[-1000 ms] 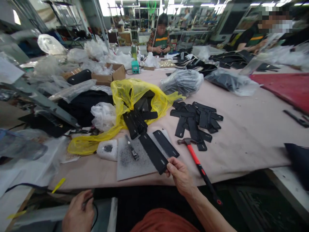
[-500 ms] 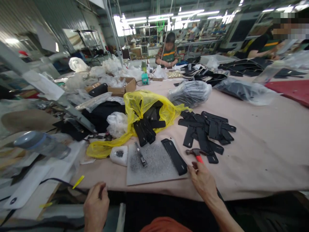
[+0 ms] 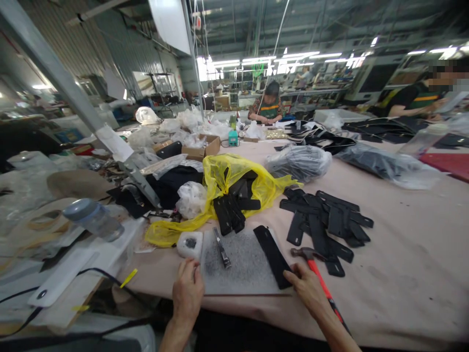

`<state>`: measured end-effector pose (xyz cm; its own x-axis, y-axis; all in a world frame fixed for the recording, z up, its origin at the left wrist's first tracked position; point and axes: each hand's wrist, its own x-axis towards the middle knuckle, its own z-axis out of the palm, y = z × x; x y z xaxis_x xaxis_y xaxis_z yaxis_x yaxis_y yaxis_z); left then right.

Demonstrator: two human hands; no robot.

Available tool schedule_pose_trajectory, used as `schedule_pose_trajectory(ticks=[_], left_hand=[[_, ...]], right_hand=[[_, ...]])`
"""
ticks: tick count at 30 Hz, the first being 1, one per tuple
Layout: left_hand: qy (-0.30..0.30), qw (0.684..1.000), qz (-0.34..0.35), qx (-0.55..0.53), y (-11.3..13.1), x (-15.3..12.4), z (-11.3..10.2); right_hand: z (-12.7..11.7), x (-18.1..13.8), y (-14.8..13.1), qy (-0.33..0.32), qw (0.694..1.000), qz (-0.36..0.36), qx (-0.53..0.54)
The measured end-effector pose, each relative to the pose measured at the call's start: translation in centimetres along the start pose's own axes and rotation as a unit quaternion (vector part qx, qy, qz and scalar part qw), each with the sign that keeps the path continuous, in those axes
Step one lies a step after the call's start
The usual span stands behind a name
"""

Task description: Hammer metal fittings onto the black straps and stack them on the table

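My right hand [image 3: 307, 287] pinches the near end of a black strip [image 3: 271, 255], which lies along the right side of a speckled grey board [image 3: 245, 281]. Beside the board's left edge is my left hand [image 3: 187, 286], its fingers curled in and nothing visible in them. On the board rests a metal punch-like tool [image 3: 222, 248]. A white block with a dark patch [image 3: 189, 243] sits at the board's upper left corner. Just right of my right hand lies a claw hammer [image 3: 319, 276] with a red and black handle, partly covered by my forearm.
A pile of black strips [image 3: 326, 222] lies to the right. Behind the board, a yellow bag [image 3: 223, 171] spills more of them. Clear plastic bundles [image 3: 298, 161] lie farther back. A bottle [image 3: 93, 220] and a slanting metal post [image 3: 76, 95] stand left. Another person [image 3: 266, 105] sits across.
My right hand has reached the black strip's near end and closed on it. The left hand has moved right and forward to the board's edge. The camera view has tilted up and shifted left.
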<state>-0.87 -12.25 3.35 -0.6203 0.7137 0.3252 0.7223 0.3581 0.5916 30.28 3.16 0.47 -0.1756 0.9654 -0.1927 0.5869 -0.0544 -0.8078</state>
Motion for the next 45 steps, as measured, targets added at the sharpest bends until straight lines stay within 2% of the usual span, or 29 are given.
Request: schedule_pose_trajectory(ticks=[4,8,12,15,18,21,27,30,33,37,40,43,45], left_hand=[[-0.063,0.998,-0.008,-0.002,2.5,0.7,1.7],[-0.160,0.985,-0.061,0.025,4.6,1.6,2.8],[-0.225,0.963,-0.142,0.040,5.0,3.1,3.9],[-0.235,0.955,-0.174,0.052,5.0,4.4,4.4],[-0.251,0.951,-0.172,0.055,5.1,5.4,4.6],[-0.273,0.947,-0.160,0.057,5.4,6.0,4.8],[-0.306,0.935,-0.169,0.063,5.6,6.7,5.8],[-0.337,0.923,-0.187,0.010,5.2,6.9,5.9],[-0.359,0.888,-0.268,-0.106,4.4,6.9,5.6],[-0.342,0.828,-0.352,-0.271,3.4,6.7,4.9],[-0.339,0.777,-0.372,-0.379,2.9,6.2,4.5],[-0.347,0.722,-0.368,-0.473,3.1,5.6,4.3],[-0.342,0.703,-0.363,-0.508,3.5,5.4,4.3]], right_hand=[[-0.5,-0.2,-2.6,-0.002,0.995,-0.023,0.095],[-0.2,1.5,-7.9,-0.012,0.984,-0.067,0.166],[3.4,5.6,-13.0,-0.014,0.977,-0.062,0.202],[7.4,8.3,-14.5,-0.015,0.977,-0.039,0.210],[10.2,9.5,-14.2,-0.016,0.975,-0.021,0.221],[11.2,9.3,-13.3,-0.015,0.971,-0.012,0.240],[9.7,7.3,-12.4,-0.039,0.948,0.007,0.316],[8.2,6.0,-11.4,-0.036,0.935,0.024,0.352],[6.2,4.3,-9.5,-0.017,0.925,0.038,0.377],[4.3,1.6,-6.4,0.028,0.926,0.054,0.373],[4.0,0.1,-4.5,0.052,0.933,0.078,0.347],[4.4,-0.5,-3.7,0.062,0.936,0.103,0.330],[4.8,-0.4,-3.8,0.049,0.940,0.119,0.317]])
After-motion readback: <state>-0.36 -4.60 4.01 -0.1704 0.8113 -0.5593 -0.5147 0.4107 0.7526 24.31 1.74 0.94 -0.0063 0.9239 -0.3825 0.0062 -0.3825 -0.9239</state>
